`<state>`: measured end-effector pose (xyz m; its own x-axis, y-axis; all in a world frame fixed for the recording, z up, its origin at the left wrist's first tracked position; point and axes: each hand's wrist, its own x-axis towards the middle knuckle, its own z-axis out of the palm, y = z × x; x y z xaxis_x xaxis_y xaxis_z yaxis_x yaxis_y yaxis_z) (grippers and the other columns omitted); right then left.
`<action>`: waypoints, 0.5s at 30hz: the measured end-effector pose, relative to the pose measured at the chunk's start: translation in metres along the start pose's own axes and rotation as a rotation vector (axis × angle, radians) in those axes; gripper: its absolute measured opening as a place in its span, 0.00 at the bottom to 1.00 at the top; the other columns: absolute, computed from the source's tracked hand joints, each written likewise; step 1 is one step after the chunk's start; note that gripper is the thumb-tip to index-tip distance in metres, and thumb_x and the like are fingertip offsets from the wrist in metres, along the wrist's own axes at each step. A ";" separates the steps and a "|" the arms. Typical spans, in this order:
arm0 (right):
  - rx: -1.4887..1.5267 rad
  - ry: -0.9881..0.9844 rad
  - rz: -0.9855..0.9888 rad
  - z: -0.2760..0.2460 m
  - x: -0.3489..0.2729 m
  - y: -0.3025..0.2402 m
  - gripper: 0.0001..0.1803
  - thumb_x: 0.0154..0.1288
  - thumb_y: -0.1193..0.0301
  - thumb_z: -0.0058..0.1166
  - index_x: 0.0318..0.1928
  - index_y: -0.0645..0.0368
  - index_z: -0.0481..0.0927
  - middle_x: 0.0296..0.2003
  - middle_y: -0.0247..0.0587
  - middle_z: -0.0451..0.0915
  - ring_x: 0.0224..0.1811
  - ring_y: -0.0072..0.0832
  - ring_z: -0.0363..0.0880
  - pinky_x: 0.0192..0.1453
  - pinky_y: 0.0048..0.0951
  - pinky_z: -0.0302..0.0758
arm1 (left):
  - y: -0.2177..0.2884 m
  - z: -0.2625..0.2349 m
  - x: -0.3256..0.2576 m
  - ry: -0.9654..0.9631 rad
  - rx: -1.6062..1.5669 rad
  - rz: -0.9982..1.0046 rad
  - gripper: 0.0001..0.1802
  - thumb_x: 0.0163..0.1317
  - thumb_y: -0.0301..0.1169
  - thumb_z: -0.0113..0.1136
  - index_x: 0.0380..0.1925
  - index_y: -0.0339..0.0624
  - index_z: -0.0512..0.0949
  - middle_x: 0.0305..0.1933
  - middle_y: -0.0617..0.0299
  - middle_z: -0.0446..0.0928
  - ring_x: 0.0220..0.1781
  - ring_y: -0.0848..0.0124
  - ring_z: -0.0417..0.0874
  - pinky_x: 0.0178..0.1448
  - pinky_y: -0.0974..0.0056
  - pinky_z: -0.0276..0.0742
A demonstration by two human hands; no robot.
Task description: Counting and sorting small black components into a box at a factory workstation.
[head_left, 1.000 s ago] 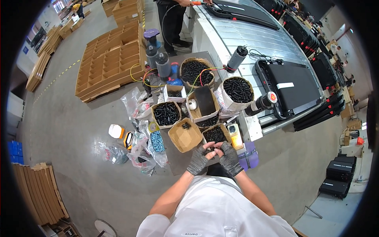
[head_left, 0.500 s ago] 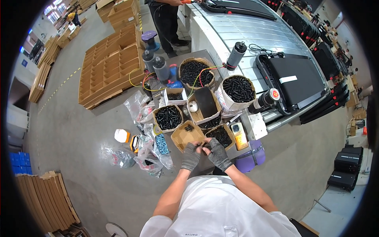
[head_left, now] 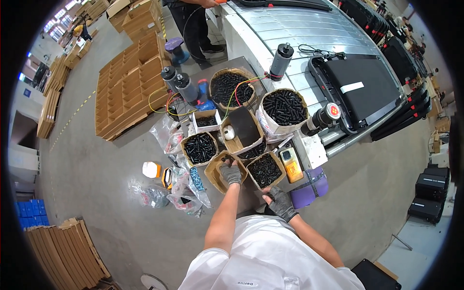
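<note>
My left hand (head_left: 231, 173), in a grey fingerless glove, reaches into a nearly bare cardboard box (head_left: 213, 175). Its fingers are bent down at a few small black parts (head_left: 225, 158) near the box's far side; whether they grip one is hidden. My right hand (head_left: 280, 203), gloved alike, hovers at the table's near edge, just in front of a box of small black pieces (head_left: 265, 170). Its thumb and fingers are drawn together; anything between them is too small to name. Another box, full of black cylindrical parts (head_left: 199, 148), stands beyond my left hand.
A phone (head_left: 292, 165) lies beside the right-hand box. Farther back are tubs of black parts (head_left: 285, 107), wired grey cylinders (head_left: 281, 62) and a blue-red power tool (head_left: 205, 96). Plastic bags (head_left: 186, 191) sit left. A metal roller conveyor (head_left: 270, 24) carries black cases; another person stands beyond.
My hands were together over the near edge of the cardboard box. The left has moved forward into it, and the right has drawn away to the right and nearer my body.
</note>
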<state>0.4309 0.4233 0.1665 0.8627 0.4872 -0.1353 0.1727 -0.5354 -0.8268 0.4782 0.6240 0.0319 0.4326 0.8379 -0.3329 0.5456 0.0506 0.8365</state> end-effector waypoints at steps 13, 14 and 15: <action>0.072 0.010 -0.022 -0.003 0.004 0.008 0.10 0.60 0.71 0.55 0.42 0.60 0.79 0.37 0.44 0.80 0.43 0.38 0.79 0.49 0.33 0.74 | 0.004 -0.039 -0.002 -0.251 -0.048 0.062 0.20 0.56 0.21 0.59 0.50 0.36 0.74 0.47 0.53 0.79 0.44 0.62 0.81 0.51 0.62 0.76; 0.046 0.015 -0.037 -0.005 0.002 0.006 0.10 0.60 0.71 0.56 0.41 0.61 0.79 0.36 0.44 0.80 0.42 0.38 0.79 0.49 0.33 0.74 | 0.005 -0.055 0.007 -0.230 -0.041 0.074 0.20 0.56 0.21 0.59 0.50 0.36 0.74 0.47 0.53 0.79 0.44 0.62 0.81 0.51 0.62 0.76; 0.017 0.022 -0.046 -0.008 -0.002 0.005 0.10 0.60 0.71 0.56 0.41 0.61 0.79 0.36 0.44 0.81 0.41 0.38 0.79 0.49 0.33 0.74 | 0.000 -0.074 0.015 -0.257 -0.189 0.095 0.19 0.56 0.23 0.60 0.50 0.36 0.75 0.45 0.54 0.80 0.43 0.65 0.81 0.49 0.63 0.77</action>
<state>0.4342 0.4142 0.1667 0.8643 0.4956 -0.0856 0.2039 -0.5009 -0.8411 0.4316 0.6773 0.0591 0.6552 0.6806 -0.3278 0.3618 0.0982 0.9271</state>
